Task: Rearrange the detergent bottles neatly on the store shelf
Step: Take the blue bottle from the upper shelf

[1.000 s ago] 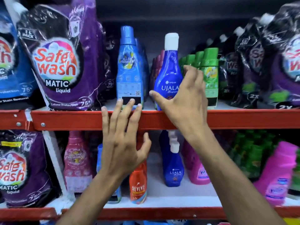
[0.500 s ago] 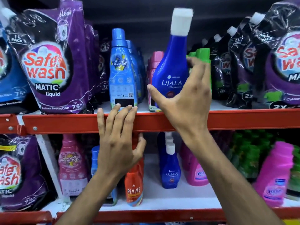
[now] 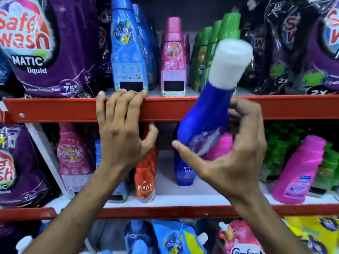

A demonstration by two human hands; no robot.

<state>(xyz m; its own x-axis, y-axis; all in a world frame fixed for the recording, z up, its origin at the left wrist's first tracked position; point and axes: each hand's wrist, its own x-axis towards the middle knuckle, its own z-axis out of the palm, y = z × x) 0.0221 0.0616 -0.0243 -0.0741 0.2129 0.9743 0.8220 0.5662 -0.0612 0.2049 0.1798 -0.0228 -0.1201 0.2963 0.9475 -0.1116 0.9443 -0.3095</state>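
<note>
My right hand [image 3: 231,162] grips a dark blue Ujala bottle [image 3: 207,116] with a white cap, held tilted in front of the shelves, clear of them. My left hand [image 3: 121,132] holds the red front rail of the upper shelf [image 3: 55,110], fingers hooked over its top edge. On the upper shelf stand a light blue bottle [image 3: 128,52], a pink bottle [image 3: 173,59] and a row of green bottles [image 3: 211,52]. On the lower shelf another Ujala bottle [image 3: 184,173] stands behind my right hand, next to an orange Revive bottle [image 3: 145,178].
Purple Safewash pouches [image 3: 45,48] fill the upper left, dark pouches [image 3: 302,52] the upper right. The lower shelf also holds a pink freshness bottle [image 3: 73,158], a magenta bottle [image 3: 297,171] and green bottles [image 3: 278,149]. More pouches [image 3: 176,241] lie below.
My right hand has lifted the Ujala bottle off the upper shelf and brought it down and outward, tilted. My left hand has closed onto the red rail. The view has moved closer.
</note>
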